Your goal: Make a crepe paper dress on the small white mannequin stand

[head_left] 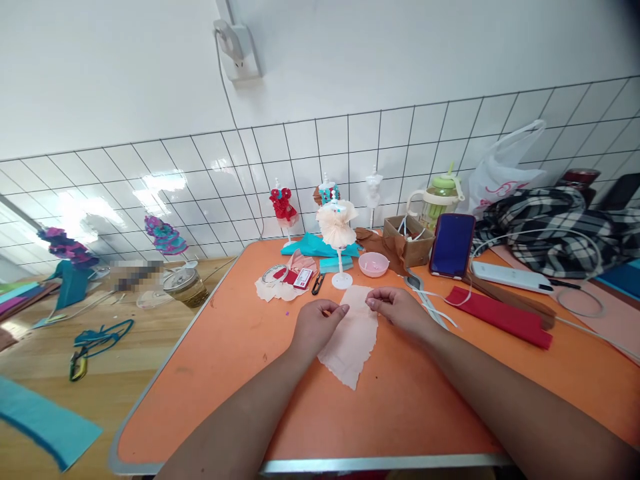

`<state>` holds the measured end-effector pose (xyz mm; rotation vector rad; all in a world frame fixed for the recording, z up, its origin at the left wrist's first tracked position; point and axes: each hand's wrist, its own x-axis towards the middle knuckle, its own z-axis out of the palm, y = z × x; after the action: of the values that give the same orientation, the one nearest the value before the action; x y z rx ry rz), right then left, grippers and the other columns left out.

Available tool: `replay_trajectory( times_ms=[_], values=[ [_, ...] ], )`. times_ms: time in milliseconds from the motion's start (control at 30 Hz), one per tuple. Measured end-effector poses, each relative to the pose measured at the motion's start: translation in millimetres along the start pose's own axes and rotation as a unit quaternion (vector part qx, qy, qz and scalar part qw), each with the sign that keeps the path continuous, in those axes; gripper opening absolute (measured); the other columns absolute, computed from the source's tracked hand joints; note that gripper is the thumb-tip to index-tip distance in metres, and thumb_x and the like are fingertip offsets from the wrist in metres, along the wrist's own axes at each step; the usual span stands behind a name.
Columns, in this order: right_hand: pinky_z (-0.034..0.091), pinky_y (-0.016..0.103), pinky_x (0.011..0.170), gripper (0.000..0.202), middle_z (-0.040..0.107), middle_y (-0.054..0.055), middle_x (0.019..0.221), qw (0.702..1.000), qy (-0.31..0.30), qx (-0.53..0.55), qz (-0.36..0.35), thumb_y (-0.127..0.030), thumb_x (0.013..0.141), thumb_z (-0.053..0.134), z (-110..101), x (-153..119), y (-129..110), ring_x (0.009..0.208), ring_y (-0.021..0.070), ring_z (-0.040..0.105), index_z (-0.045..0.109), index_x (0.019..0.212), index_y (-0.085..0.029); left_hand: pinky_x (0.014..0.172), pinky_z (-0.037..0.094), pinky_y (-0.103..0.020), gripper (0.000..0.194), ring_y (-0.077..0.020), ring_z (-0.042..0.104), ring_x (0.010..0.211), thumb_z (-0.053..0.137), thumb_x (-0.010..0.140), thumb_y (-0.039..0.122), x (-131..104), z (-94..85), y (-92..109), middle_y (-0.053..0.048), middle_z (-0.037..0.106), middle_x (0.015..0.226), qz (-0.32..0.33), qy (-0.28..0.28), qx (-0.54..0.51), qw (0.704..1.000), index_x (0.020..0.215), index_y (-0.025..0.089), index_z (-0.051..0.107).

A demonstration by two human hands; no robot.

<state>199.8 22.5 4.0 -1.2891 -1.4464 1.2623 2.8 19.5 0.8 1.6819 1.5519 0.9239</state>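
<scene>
A pale pink piece of crepe paper (351, 343) with ragged edges lies on the orange table, its pointed end towards me. My left hand (316, 327) is closed at the paper's left edge, thumb against the fingers. At the upper right edge, my right hand (397, 310) pinches the paper between thumb and fingertips. Just beyond stands a small white dress form (341, 280) wearing a ruffled peach paper skirt (337, 223). Beside it are a pink bowl (374, 272) and small black thread snips (318, 284).
Scissors (415, 283) and a red crepe strip (500, 317) lie to the right, near an upright phone (453, 245) and a cardboard box (416, 250). More dress forms line the tiled wall. A wooden table (150, 360) adjoins on the left, holding a glass jar (184, 285).
</scene>
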Motion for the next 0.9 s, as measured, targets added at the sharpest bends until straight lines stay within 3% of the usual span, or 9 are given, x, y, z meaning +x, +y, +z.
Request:
replay_trajectory(
  times_ms=[133, 233, 367, 467, 567, 900],
  values=[
    [0.038, 0.025, 0.06, 0.025, 0.06, 0.0, 0.071, 0.998, 0.017, -0.04, -0.034, -0.042, 0.072, 0.058, 0, 2, 2, 0.065, 0.0136, 0.051, 0.063, 0.076, -0.018, 0.047, 0.029, -0.022, 0.042, -0.01, 0.041, 0.049, 0.062, 0.073, 0.052, 4, -5.0, -3, 0.005, 0.044, 0.049, 0.013, 0.036, 0.003, 0.999, 0.052, 0.018, 0.05],
    [0.039, 0.028, 0.06, 0.028, 0.063, 0.002, 0.076, 0.988, 0.118, -0.095, -0.041, -0.044, 0.073, 0.057, -6, 4, 3, 0.063, 0.0153, 0.051, 0.065, 0.078, -0.018, 0.046, 0.027, -0.022, 0.05, -0.0089, 0.034, 0.045, 0.052, 0.08, 0.054, 5, -9.2, -4, 0.006, 0.034, 0.045, 0.024, 0.054, -0.064, 0.996, 0.048, 0.018, 0.038],
    [0.04, 0.03, 0.062, 0.028, 0.063, 0.005, 0.083, 0.958, 0.211, -0.171, -0.091, -0.045, 0.074, 0.059, -3, 2, 4, 0.066, 0.0163, 0.05, 0.07, 0.078, -0.02, 0.052, 0.036, -0.023, 0.035, -0.0106, 0.046, 0.052, 0.052, 0.083, 0.045, -3, -6.6, 1, 0.001, 0.056, 0.06, 0.107, -0.04, -0.107, 0.988, 0.065, 0.017, 0.062],
    [0.041, 0.03, 0.063, 0.024, 0.058, 0.004, 0.083, 0.946, 0.205, -0.212, -0.132, -0.043, 0.075, 0.059, 11, -3, 4, 0.069, 0.0171, 0.052, 0.072, 0.078, -0.023, 0.06, 0.04, -0.025, 0.022, -0.0138, 0.054, 0.064, 0.055, 0.083, 0.034, -10, 1.6, 5, -0.002, 0.066, 0.073, 0.155, -0.049, -0.04, 0.986, 0.083, 0.021, 0.072],
    [0.041, 0.029, 0.061, 0.02, 0.056, 0.004, 0.085, 0.943, 0.175, -0.233, -0.159, -0.039, 0.076, 0.06, 23, -8, 3, 0.072, 0.0174, 0.054, 0.073, 0.078, -0.025, 0.063, 0.042, -0.026, 0.021, -0.0155, 0.058, 0.07, 0.055, 0.083, 0.03, -12, 7.0, 5, -0.002, 0.068, 0.076, 0.152, -0.036, -0.012, 0.988, 0.09, 0.024, 0.074],
    [0.042, 0.028, 0.059, 0.017, 0.055, 0.002, 0.083, 0.964, 0.107, -0.197, -0.142, -0.034, 0.078, 0.061, 26, -10, 4, 0.062, 0.0127, 0.05, 0.076, 0.084, -0.027, 0.066, 0.045, -0.028, 0.017, -0.0178, 0.062, 0.072, 0.06, 0.08, 0.033, -6, 5.3, -4, -0.002, 0.071, 0.078, 0.133, -0.014, 0.003, 0.991, 0.084, 0.027, 0.075]
  ],
)
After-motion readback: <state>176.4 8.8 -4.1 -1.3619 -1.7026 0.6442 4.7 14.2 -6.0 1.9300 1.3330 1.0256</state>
